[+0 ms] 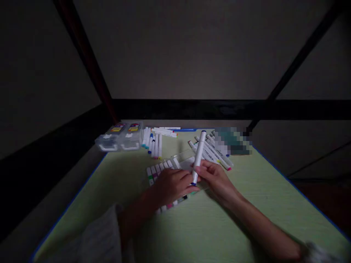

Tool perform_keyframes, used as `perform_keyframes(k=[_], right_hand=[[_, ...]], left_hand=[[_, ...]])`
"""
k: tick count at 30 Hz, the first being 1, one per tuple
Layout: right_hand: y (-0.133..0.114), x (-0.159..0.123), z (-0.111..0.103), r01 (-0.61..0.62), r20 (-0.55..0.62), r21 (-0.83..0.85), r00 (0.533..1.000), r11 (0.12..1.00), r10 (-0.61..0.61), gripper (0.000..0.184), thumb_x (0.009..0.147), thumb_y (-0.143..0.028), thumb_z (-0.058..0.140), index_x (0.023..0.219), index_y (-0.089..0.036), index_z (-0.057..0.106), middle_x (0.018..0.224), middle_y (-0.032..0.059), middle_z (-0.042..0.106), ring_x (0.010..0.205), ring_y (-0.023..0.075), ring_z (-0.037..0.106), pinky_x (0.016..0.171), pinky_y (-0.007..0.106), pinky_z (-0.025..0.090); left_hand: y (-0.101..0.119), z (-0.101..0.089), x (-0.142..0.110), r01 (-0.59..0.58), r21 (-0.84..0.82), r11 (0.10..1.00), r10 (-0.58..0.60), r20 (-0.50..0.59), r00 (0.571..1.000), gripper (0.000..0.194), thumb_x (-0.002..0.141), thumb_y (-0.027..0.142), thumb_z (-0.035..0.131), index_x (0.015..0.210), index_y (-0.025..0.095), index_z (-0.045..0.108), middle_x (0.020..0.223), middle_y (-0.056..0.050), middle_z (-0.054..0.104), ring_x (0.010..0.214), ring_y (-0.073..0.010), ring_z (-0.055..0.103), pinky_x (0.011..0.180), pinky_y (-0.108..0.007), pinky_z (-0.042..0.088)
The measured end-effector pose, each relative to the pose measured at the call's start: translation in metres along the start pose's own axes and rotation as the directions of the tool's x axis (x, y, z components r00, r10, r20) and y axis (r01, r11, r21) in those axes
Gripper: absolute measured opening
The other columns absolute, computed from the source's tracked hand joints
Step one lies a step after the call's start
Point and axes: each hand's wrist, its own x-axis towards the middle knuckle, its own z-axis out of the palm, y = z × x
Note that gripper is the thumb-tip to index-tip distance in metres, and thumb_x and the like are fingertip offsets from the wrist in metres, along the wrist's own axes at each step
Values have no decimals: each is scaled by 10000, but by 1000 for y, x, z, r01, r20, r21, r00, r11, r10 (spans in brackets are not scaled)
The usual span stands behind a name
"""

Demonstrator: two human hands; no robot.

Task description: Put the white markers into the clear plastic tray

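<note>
A white marker (199,153) with dark blue ends stands tilted above the table, its top leaning slightly right. My right hand (218,179) is closed on its lower half, thumb against the barrel. At the marker's bottom end, my left hand (175,182) has its fingers and thumb closed around the blue tip. Beneath my left hand lies a clear marker case (186,153) holding a row of white markers (157,169) with coloured bands; my hand hides part of it.
Two clear handled cases (128,138) stand at the back left. Beside them lie several loose markers (156,146). Another pile of markers (214,149) lies at the back right, by a pixelated greenish item (233,139). The pale green table (109,193) has a blue edge.
</note>
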Motion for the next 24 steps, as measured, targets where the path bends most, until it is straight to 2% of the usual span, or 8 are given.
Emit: perform_keyframes(k=[3,5,9,11,13,15,20,24], right_hand=[[-2,0,1,2,27,-4,1000,1000,-2,296,646,-417,699,774,-164,616,608,-33,541,520,63,436,500,188,334],[-4,-1,2,0,56,-9,998,1000,1,308,656,-422,690,806,-161,623,618,-28,543,522,65,430,501,194,331],[-5,-2,5,-13,116,-26,993,1000,16,319,683,-425,667,844,-152,629,613,-23,539,509,66,408,488,202,311],[-5,-3,6,-18,133,-38,991,999,23,331,697,-431,654,872,-151,625,632,-15,551,508,67,407,488,207,309],[-5,-3,6,-23,145,-50,989,998,31,343,706,-435,644,895,-150,619,658,-6,565,509,67,410,487,210,307],[-5,-4,6,-28,155,-61,987,998,37,353,710,-440,639,905,-146,615,668,0,572,509,71,413,483,214,307],[-5,-4,7,-24,182,-73,983,997,37,351,720,-452,622,890,-144,613,643,0,556,517,82,421,485,221,320],[-6,-5,7,-20,202,-83,979,996,36,324,719,-442,627,850,-145,609,629,-8,535,525,83,419,481,219,316]], left_hand=[[1,-2,3,172,-167,971,-175,-3,985,303,860,296,437,604,148,497,517,31,498,483,-78,449,471,-205,305],[-1,-3,5,327,-297,897,-338,13,941,274,850,248,435,601,148,489,499,43,469,458,-65,414,460,-191,291],[-8,-2,9,567,-557,606,-633,94,769,133,788,208,475,668,153,489,534,49,469,478,-63,425,447,-173,289],[-12,0,10,606,-666,435,-725,140,674,62,762,219,498,762,158,490,614,40,500,504,-65,448,441,-166,306],[-16,2,10,600,-730,326,-770,163,617,142,736,227,525,853,162,478,704,28,518,520,-62,457,436,-163,319],[-18,3,10,572,-774,271,-779,173,602,237,720,230,546,930,164,457,763,16,533,525,-58,458,433,-161,329],[-18,3,12,522,-834,181,-737,236,633,409,695,218,577,1070,166,421,862,-20,592,552,-63,501,481,-175,395],[-15,2,13,531,-839,119,-721,294,628,532,669,193,595,1165,178,403,882,-25,605,553,-67,524,499,-185,430]])
